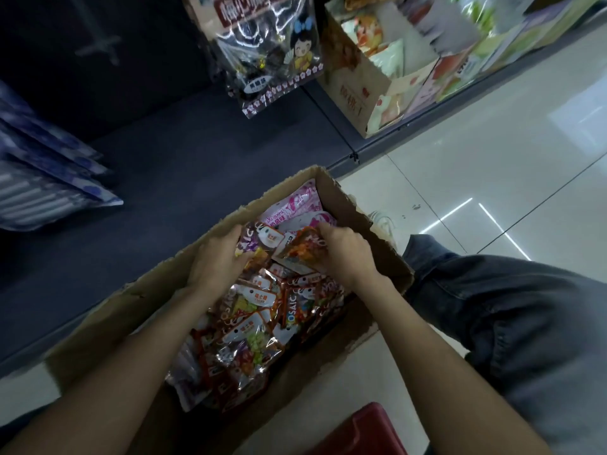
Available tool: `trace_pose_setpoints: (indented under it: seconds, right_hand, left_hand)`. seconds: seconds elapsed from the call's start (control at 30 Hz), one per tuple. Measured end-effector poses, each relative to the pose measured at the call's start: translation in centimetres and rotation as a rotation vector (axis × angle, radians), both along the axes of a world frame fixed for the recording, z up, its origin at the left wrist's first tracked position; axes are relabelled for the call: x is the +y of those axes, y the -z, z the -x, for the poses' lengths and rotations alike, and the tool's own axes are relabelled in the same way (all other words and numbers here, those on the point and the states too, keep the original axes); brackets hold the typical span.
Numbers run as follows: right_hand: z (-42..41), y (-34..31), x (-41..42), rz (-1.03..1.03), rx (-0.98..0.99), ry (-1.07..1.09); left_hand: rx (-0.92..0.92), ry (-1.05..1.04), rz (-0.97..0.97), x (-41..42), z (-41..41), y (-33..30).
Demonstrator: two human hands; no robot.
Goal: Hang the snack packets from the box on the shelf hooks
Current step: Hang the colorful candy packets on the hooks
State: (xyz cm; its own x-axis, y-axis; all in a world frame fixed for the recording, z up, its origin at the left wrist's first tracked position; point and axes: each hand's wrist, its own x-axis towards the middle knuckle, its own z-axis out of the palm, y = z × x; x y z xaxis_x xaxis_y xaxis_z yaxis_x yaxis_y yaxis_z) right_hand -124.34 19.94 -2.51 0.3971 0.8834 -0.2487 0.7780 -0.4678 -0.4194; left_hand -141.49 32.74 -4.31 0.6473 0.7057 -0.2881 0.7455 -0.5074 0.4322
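Observation:
An open cardboard box (361, 205) sits on the floor in front of me, full of shiny snack packets (253, 326) with red, orange and purple prints; pink packets (300, 205) lie at its far end. Both my hands are inside the box. My left hand (218, 257) grips a purple packet (251, 244) at its left edge. My right hand (345, 251) curls its fingers round an orange packet (300, 249) near the box's far end. One clear packet with a cartoon girl (276, 57) hangs from the shelf above; its hook is out of view.
A dark shelf base (184, 165) lies beyond the box. Blue packets (49, 178) hang at the left. Open cartons of snacks (377, 77) stand on the lower shelf at right. My knee in dark jeans (512, 307) is beside the box, a red object (364, 431) near it.

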Motion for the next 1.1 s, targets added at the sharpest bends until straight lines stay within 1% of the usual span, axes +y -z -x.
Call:
trace_pose_setpoints:
  seconds: [0.1,0.17,0.23,0.3,0.37,0.43,0.57,0.63,0.77,0.83,0.97,1.03,1.1]
  right_hand:
    - [-0.5,-5.4,-1.0,-0.156,0.157,-0.005]
    - [-1.0,-9.1,-1.1,-0.257,0.260,-0.017]
    - [-1.4,-12.6,-0.7,-0.355,0.331,-0.029]
    - [-2.1,-16.0,0.2,-0.461,0.389,-0.042]
    - [-2.7,-19.4,1.3,-0.547,0.409,-0.061]
    - [-3.3,-22.8,2.5,-0.608,0.394,-0.086]
    - [-3.8,-29.1,4.5,-0.688,0.395,-0.093]
    - [-4.0,-31.4,5.5,-0.706,0.385,-0.092]
    - [-4.6,-35.2,8.0,-0.737,0.276,-0.129]
    - [-5.3,-36.6,9.4,-0.770,0.191,-0.098]
    - [-7.3,-37.8,11.2,-0.807,-0.051,0.030]
    - [-8.6,-38.0,11.6,-0.811,-0.091,0.065]
    - [-10.0,-38.2,11.8,-0.808,-0.082,0.080]
  left_hand:
    - [-0.172,-0.093,-0.038,0.3,-0.1,-5.6]
    - [-0.350,-0.151,-0.046,0.5,-0.4,-9.7]
    - [-0.514,-0.162,-0.040,0.9,-1.2,-13.8]
    - [-0.639,-0.124,-0.073,1.2,-2.1,-17.9]
    - [-0.770,-0.113,-0.111,1.4,-2.9,-21.8]
    - [-0.891,-0.157,-0.126,2.0,-3.4,-25.1]
    - [-1.023,-0.197,-0.184,3.8,-4.0,-30.5]
    - [-1.060,-0.203,-0.249,4.5,-4.1,-32.9]
    - [-1.069,-0.197,-0.430,6.2,-4.3,-36.7]
    - [-1.023,-0.196,-0.486,7.1,-4.9,-38.1]
    - [-0.831,-0.119,-0.595,8.4,-8.0,-39.8]
    - [-0.783,-0.112,-0.600,9.0,-9.9,-40.3]
    - [-0.778,-0.121,-0.591,9.7,-11.8,-40.7]
